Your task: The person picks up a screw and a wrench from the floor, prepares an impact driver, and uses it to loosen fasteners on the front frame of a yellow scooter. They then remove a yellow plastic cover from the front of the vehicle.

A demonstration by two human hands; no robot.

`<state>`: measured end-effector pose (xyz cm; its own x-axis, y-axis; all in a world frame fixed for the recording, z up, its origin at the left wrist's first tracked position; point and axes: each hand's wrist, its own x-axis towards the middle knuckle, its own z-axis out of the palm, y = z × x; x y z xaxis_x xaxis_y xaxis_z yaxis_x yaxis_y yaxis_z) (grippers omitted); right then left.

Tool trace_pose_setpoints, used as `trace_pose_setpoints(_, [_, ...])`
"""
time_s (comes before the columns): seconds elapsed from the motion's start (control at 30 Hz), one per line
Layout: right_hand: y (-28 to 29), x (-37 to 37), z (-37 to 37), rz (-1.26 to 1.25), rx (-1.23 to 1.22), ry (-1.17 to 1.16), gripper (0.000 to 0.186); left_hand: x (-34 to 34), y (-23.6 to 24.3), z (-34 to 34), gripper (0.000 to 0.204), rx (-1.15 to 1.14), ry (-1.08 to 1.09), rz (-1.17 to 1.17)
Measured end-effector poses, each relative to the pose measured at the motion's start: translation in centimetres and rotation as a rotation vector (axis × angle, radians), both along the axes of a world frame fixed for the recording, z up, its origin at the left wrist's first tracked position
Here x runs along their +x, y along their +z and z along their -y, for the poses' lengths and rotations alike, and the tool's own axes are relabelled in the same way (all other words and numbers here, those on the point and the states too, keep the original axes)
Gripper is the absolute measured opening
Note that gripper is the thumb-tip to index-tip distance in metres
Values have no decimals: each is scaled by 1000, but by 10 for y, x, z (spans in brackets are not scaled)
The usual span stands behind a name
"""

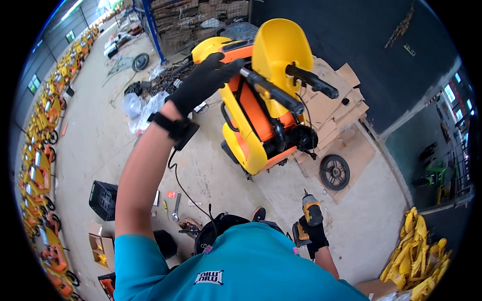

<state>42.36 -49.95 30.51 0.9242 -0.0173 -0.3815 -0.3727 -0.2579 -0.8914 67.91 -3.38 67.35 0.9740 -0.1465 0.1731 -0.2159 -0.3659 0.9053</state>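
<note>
My left hand (208, 83), in a black glove, reaches over a yellow and orange scooter (246, 148). Its fingers are stretched out and apart, close to the silver end of a black handlebar grip (276, 93); whether they touch it I cannot tell. Beyond that grip rises a tall yellow shell (281, 45), with a second black grip (314, 80) to its right. Down by my right side, my gloved right hand (316, 236) is wrapped round the handle of a yellow and black cordless impact driver (312, 213), its bit pointing away from me.
A spoked wheel (335, 172) lies on flattened cardboard (361, 150) at right. Left of my feet are a wrench (176, 206), a screwdriver (165, 206) and a black crate (103, 200). Yellow parts (416, 251) are heaped at lower right; scooters (37, 175) line the far left.
</note>
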Motion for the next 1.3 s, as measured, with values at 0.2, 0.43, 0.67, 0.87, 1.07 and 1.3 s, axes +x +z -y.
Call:
trace_pose_setpoints(0.2, [-56,-27,47,70,-42,-171,36,94,8,79,60,200,89,-97])
trace_pose_setpoints(0.43, [-94,-58,79,-124,69,-333,31,140,-7,69,28,326,234,-70])
trace_pose_setpoints(0.67, [-105,-61,92,-144,201,-339,31,150,-1,67,20,531,194,162])
trace_pose_setpoints(0.87, [-114,-53,87,-199,118,-364,34,118,0,96,22,308,292,67])
trace_pose_setpoints(1.07, [-107,-34,75,-171,187,-354,33,135,-10,70,22,402,202,241])
trace_pose_setpoints(1.3, [-119,-24,73,-93,33,-217,34,126,-28,78,22,447,303,417])
